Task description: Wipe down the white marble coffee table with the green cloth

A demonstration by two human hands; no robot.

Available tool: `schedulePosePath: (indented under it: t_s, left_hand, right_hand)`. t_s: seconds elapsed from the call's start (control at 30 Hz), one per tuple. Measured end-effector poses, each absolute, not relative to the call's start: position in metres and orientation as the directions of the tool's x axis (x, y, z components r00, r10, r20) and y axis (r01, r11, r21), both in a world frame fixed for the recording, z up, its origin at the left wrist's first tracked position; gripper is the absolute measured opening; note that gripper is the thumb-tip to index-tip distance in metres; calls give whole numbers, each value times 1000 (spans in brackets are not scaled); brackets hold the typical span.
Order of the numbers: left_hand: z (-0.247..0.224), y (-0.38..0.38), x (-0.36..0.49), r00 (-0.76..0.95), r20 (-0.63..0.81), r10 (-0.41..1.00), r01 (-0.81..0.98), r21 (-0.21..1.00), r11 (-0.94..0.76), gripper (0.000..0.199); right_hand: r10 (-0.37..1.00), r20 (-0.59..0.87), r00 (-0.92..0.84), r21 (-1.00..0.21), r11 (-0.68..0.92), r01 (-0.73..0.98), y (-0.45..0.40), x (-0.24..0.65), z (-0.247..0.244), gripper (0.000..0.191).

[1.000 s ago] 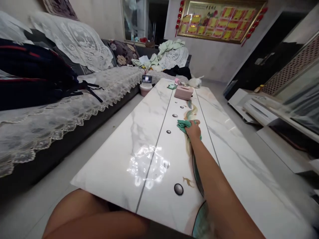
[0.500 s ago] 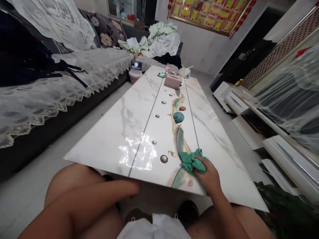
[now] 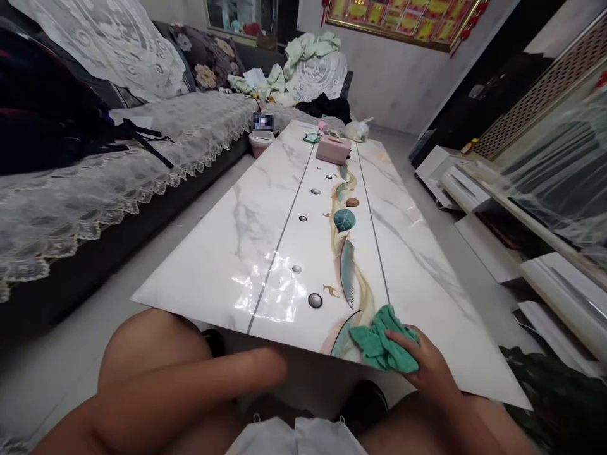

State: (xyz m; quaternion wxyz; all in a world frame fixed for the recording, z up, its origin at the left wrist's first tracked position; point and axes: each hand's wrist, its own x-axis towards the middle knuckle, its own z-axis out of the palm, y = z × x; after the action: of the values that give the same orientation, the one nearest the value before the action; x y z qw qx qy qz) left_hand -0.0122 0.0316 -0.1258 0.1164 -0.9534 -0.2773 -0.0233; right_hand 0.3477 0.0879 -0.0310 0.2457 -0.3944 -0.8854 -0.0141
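Note:
A crumpled green cloth (image 3: 386, 338) lies against the white marble-patterned table top (image 3: 199, 253), close to its near edge. My right hand (image 3: 424, 357) is closed on the cloth's right side, with a finger stretched over it. Below the near edge, left of centre, is my left hand (image 3: 272, 366). Its fingers are hidden or tucked under the table edge, so their shape does not show. Printed leaves, grey dots and a gold deer run down the middle of the top.
A pink tissue box (image 3: 333, 149) stands toward the far end, with a plastic bag (image 3: 356, 130) behind it. To the left runs a lace-covered sofa (image 3: 190, 126) holding a dark backpack (image 3: 42, 114). Dark green leaves (image 3: 550, 392) are at lower right, by white drawers (image 3: 554, 287).
My right hand has drawn the cloth toward the near edge and slightly right. The cloth looks more spread out. The whole view has shifted a little; my left hand stays below the edge.

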Motion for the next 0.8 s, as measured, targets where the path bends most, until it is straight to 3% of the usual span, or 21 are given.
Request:
schedulePosePath:
  t_s: [0.07, 0.1, 0.17, 0.23, 0.33, 0.53, 0.67, 0.8]
  left_hand:
    - [-85, 22, -6, 967, 95, 237, 238, -1, -971, 8]
    - [-66, 18, -4, 984, 128, 126, 128, -4, -992, 10]
    - [-36, 18, -4, 970, 203, 137, 153, -66, -986, 20]
    - [-23, 25, -8, 922, 304, 238, 286, -123, -950, 31]
    - [-28, 40, -19, 853, 421, 309, 406, -163, -899, 37]
    - [-53, 50, -16, 806, 506, 306, 469, -232, -852, 35]
    - [-63, 49, -9, 773, 553, 311, 529, -290, -797, 33]
    - [-70, 47, -5, 723, 591, 359, 579, -235, -781, 42]
  right_hand:
    - [723, 389, -571, -207, 672, 710, 112, 345, -28, 34]
    - [752, 372, -543, -225, 641, 734, 126, 339, -28, 37]
    - [825, 372, -425, -251, 531, 809, 158, 324, -31, 39]
    - [883, 386, -268, -272, 387, 881, 200, 307, -33, 41]
    - [926, 371, -70, -304, 192, 933, 273, 282, -29, 45]
    - [925, 227, 304, -348, -215, 913, 383, 258, 0, 54]
    - [903, 200, 379, -329, -303, 894, 394, 284, 5, 55]
    - [909, 191, 371, -330, -296, 896, 367, 327, 2, 54]
